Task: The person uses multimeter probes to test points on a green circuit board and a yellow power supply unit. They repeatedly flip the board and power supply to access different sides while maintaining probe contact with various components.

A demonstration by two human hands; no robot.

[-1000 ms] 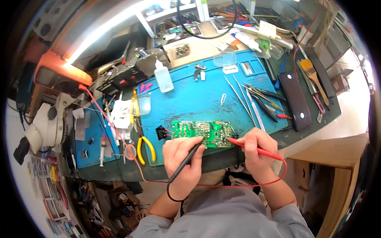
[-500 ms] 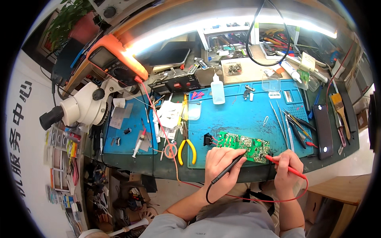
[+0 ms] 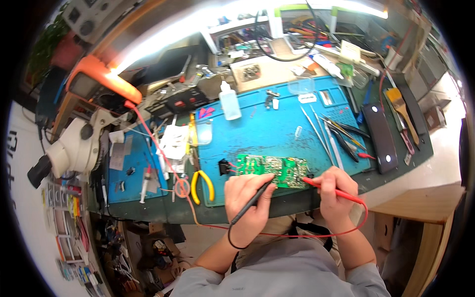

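Observation:
My left hand [image 3: 243,199] is closed around a black test probe [image 3: 250,205], its tip at the near middle part of a green circuit board [image 3: 244,162]. My right hand [image 3: 338,190] pinches a red test probe [image 3: 349,197] whose tip meets the board's right end. Whether either tip truly touches a solder point is too small to tell. The board lies solder side up near the front of the blue mat [image 3: 257,136]. Two short wires join its left end to a black socket [image 3: 225,167]. A red lead loops below my right hand.
An orange multimeter [image 3: 101,85] stands back left, above a white microscope [image 3: 74,146]. Yellow-handled pliers [image 3: 202,187] lie left of the board. Tweezers [image 3: 316,131], dark pliers [image 3: 343,143] and a dark slab [image 3: 380,137] lie right. A squeeze bottle [image 3: 229,103] stands behind.
The whole view has shifted and tilted, so the bench appears further left. Both hands keep their probes at much the same places on the board.

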